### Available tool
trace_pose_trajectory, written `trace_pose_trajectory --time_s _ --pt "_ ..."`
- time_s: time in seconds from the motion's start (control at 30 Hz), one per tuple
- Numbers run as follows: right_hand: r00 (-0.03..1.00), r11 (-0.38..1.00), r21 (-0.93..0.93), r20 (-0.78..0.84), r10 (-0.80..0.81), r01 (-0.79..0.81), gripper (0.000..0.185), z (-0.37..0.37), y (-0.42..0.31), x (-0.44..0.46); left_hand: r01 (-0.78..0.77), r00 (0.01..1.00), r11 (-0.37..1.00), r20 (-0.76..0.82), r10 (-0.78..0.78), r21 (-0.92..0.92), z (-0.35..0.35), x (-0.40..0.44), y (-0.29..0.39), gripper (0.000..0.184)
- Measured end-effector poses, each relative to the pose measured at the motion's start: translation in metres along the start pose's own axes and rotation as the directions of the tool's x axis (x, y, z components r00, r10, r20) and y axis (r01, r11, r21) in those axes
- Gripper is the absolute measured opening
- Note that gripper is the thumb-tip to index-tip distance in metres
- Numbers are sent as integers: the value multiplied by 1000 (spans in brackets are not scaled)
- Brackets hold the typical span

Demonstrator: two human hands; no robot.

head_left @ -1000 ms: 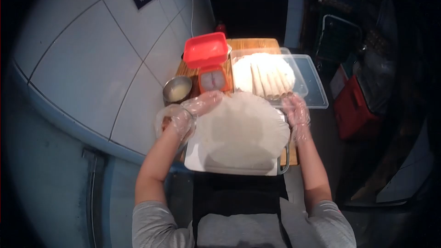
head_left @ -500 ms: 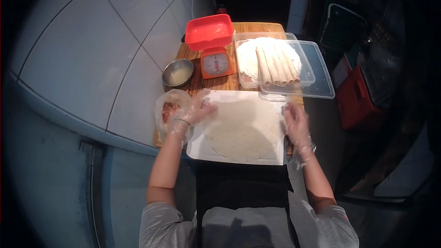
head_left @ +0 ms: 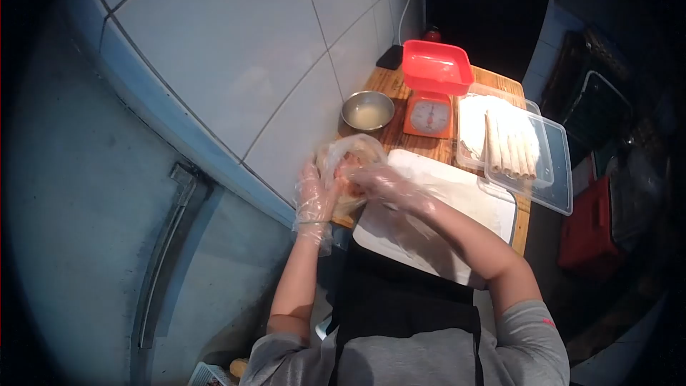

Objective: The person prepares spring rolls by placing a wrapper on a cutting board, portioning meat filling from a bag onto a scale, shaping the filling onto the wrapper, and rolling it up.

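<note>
My left hand (head_left: 314, 193), in a clear plastic glove, grips the left side of a clear plastic bag (head_left: 368, 144) with its mouth spread wide. Inside the bag lies a reddish, minced-looking filling (head_left: 348, 171). My right hand (head_left: 391, 186), also gloved, reaches across to the left with its fingers at the filling; motion blurs them. Under my right forearm is a white board (head_left: 407, 161) carrying a thin, pale round dough sheet (head_left: 464, 196), partly hidden by the arm.
Behind the bag stands a metal bowl (head_left: 368, 113) of pale liquid. An orange kitchen scale (head_left: 429, 116) bears a red tray (head_left: 437, 68). At the right, long pale rolls (head_left: 511, 146) lie in a clear plastic container (head_left: 468, 161) with white powder. A tiled wall (head_left: 236, 50) borders the left.
My view has turned left. My left hand has gone from the board's left edge to the bag's side. My right hand has left the board's right edge and crossed over to the filling.
</note>
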State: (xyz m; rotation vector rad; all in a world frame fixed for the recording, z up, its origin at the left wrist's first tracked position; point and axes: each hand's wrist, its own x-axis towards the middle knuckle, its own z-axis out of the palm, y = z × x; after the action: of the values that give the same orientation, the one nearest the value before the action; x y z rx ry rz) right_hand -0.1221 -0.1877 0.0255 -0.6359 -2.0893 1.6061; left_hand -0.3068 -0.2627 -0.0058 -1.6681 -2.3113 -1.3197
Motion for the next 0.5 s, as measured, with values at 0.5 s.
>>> trace_pose_trajectory --time_s 0.5 --pt "977 881 -424 133 -168 209 31 8 75 89 532 805 -22 514 -296 -847 8 8 -65 30"
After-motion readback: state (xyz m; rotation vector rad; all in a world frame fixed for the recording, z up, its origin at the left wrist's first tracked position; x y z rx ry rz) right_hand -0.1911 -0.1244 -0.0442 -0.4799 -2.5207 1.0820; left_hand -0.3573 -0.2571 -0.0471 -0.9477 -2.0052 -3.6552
